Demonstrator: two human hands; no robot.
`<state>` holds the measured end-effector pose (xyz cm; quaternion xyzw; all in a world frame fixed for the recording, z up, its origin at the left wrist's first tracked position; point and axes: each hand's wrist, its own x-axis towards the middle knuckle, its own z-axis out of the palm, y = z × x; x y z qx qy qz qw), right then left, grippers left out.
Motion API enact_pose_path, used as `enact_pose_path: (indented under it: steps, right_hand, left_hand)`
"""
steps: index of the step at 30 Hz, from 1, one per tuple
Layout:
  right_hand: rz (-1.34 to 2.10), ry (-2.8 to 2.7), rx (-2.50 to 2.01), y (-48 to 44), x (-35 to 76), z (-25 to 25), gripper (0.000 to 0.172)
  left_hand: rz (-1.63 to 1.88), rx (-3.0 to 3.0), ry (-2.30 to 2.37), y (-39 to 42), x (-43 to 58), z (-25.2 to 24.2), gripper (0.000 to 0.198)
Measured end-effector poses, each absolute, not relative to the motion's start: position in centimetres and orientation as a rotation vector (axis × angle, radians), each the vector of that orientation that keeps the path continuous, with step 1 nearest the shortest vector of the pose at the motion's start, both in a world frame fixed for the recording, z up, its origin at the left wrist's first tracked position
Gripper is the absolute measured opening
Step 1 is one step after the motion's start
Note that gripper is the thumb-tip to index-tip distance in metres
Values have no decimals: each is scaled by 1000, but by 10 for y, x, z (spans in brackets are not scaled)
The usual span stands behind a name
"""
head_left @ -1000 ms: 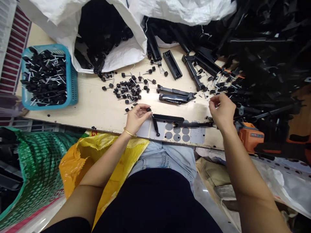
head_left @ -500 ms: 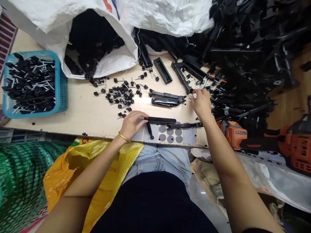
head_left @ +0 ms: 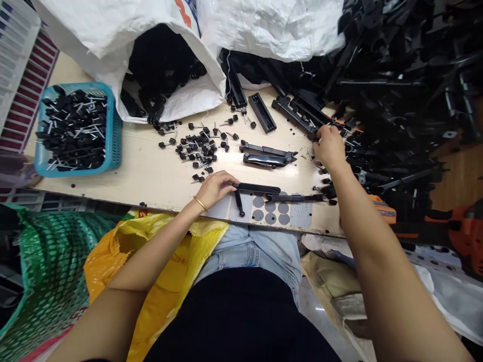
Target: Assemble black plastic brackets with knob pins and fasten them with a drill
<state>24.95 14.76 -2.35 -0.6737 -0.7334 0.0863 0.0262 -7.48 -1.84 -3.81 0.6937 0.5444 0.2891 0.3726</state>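
Observation:
My left hand [head_left: 217,190] is closed on the left end of a flat black plastic bar [head_left: 258,189] at the table's front edge. From that end a short black rod [head_left: 239,203] with a round tip slants toward me. Stretched out to the right, my right hand [head_left: 331,147] has its fingertips drawn together beside small loose parts, at the near end of a long black arm piece [head_left: 294,116]. What its fingers hold is hidden. A folded black bracket [head_left: 266,158] lies between the hands, and another black arm piece [head_left: 296,198] lies right of the bar.
A blue basket [head_left: 115,136] of black-headed screws stands at left. Loose black-headed screws [head_left: 199,148] lie mid-table. A white sack [head_left: 177,103] opens behind them, near a black channel piece [head_left: 262,113]. Black parts [head_left: 396,100] pile up at right, above an orange power tool [head_left: 468,236].
The view has shifted, so the table sits farther right. My right hand has moved slightly away from me, and the long arm piece's near end has swung right. My left hand keeps hold of the bar.

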Motion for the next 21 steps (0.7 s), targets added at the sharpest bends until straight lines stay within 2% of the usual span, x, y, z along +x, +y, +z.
enact_pose_path:
  steps: [4,7,9,12,14,16,21]
  right_hand:
    - [183,-2313,-2009,141,255,-23,28]
    - [224,-2033,-1904,120,261,-14,18]
    - [457,-1813,-1797,92,259,-4,16]
    - [1066,-1611,-1595,41,245,10,18]
    - [1333,-1502,-1533,14,231,12,21]
    - [1362,-1449,-1564,-2,219,9,22]
    - [1149,-1632,-1636,-7,207,1,16]
  left_hand:
    - [676,1837,1330,-18,-79,-37,15]
    - [704,1901,1326,-26,-78,-32,31]
    - [765,1951,1349,-33,-72,-28,40]
    - [812,2083,1349,-39,-57,-26,43]
    - [776,2196,1299,-39,-46,-28,46]
    - [702,2283,1264,-38,-37,-33,48]
    - [599,2340,1298,-39,-31,-45,47]
